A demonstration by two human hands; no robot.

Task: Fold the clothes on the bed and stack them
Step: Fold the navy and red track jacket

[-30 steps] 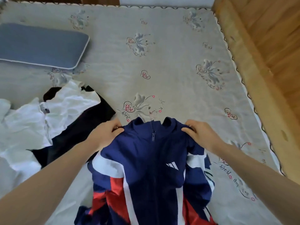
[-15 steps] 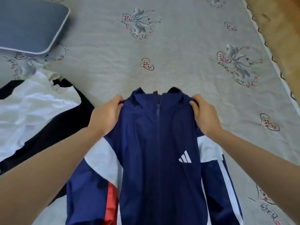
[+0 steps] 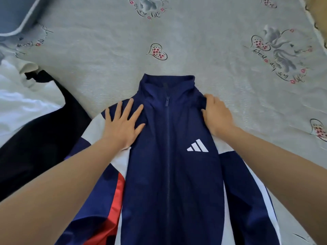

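bed (image 3: 203, 50) open beyond collar; hands (image 3: 122, 124) (image 3: 216, 115) on jacket (image 3: 169, 174) shoulders.

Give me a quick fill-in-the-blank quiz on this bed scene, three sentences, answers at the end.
1. The jacket lies front side ____ on the bed sheet.
2. The left hand presses the jacket with its fingers spread and ____.
3. The white shirt lies partly over a ____ garment.

Answers: up; flat; black
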